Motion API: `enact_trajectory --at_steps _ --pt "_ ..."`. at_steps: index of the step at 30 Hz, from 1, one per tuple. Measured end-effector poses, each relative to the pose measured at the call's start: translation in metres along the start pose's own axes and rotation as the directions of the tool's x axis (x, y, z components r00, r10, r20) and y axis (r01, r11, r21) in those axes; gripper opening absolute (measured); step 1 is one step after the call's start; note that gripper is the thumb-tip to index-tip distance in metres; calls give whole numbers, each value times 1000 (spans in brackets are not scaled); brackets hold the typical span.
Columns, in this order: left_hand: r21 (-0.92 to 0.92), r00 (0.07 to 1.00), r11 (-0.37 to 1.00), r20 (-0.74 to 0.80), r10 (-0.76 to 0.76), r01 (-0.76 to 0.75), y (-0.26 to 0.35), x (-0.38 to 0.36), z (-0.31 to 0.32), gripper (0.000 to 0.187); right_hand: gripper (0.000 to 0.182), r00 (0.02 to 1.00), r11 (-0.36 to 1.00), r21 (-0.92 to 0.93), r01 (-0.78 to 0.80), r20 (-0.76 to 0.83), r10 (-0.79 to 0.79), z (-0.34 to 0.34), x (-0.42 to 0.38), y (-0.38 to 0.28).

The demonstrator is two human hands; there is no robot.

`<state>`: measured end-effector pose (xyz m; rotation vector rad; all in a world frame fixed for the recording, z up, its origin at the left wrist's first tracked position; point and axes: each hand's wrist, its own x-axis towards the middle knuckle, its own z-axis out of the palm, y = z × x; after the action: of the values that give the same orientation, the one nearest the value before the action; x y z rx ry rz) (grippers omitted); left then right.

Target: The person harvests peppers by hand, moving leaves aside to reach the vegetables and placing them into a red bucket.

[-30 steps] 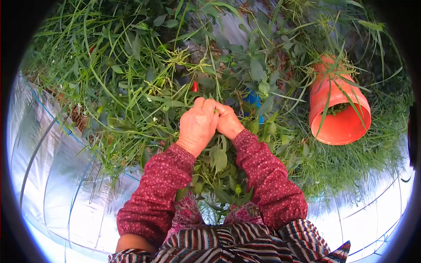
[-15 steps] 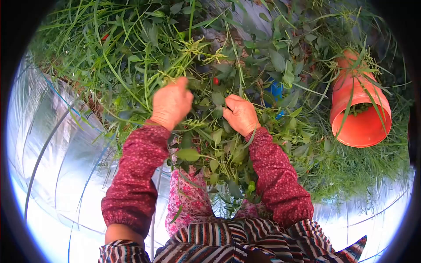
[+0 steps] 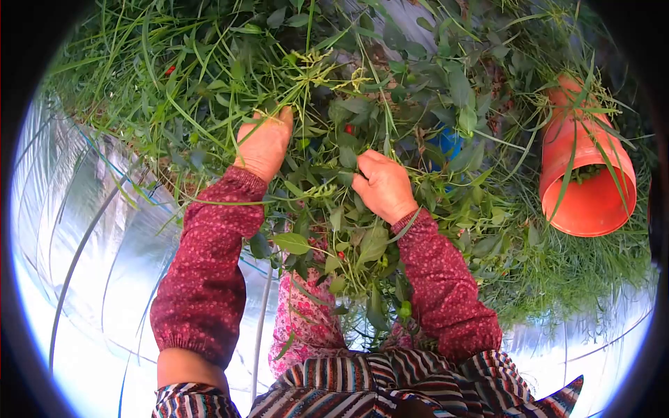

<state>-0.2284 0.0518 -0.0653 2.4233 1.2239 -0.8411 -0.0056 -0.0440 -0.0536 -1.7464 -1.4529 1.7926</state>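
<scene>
My left hand is among long grass stems, fingers curled at their bases and partly hidden by blades. To its right, my right hand is closed in a pinch at a leafy pepper plant; leaves hide what lies between the fingertips. A small red pepper hangs above and between the two hands. Lower on the plant are another red pepper and a green pepper, close to my legs.
An orange-red bucket lies tilted in the grass at right, its mouth towards me, with small green things inside. Something blue shows behind leaves. Clear plastic sheeting and a thin pole are at left. Another red pepper is upper left.
My left hand has shifted slightly left and up, deeper into the grass. My right hand stays nearly in place. The view has turned a little, moving the bucket rightward.
</scene>
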Motion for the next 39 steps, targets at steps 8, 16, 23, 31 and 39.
enact_trajectory --at_steps 8,16,23,31,39 --pt "99 988 995 155 -26 11 2 7 12 22 18 998 998 9 59 -24 -58 -7 8 -11" --pt "-512 967 822 183 -177 248 -21 -26 -49 22 32 952 980 -38 196 -233 -200 -32 83 -61" --pt "-922 951 255 308 25 292 -64 -48 -8 36 42 982 954 -244 172 123 -146 20 183 -61" --pt "-788 994 613 101 40 56 -66 -47 -30 23 33 975 837 -508 203 181 -127 34 174 -60" --pt "-821 998 568 47 -41 62 -63 -40 -22 18 25 979 989 136 -53 203 25 34 185 -32"
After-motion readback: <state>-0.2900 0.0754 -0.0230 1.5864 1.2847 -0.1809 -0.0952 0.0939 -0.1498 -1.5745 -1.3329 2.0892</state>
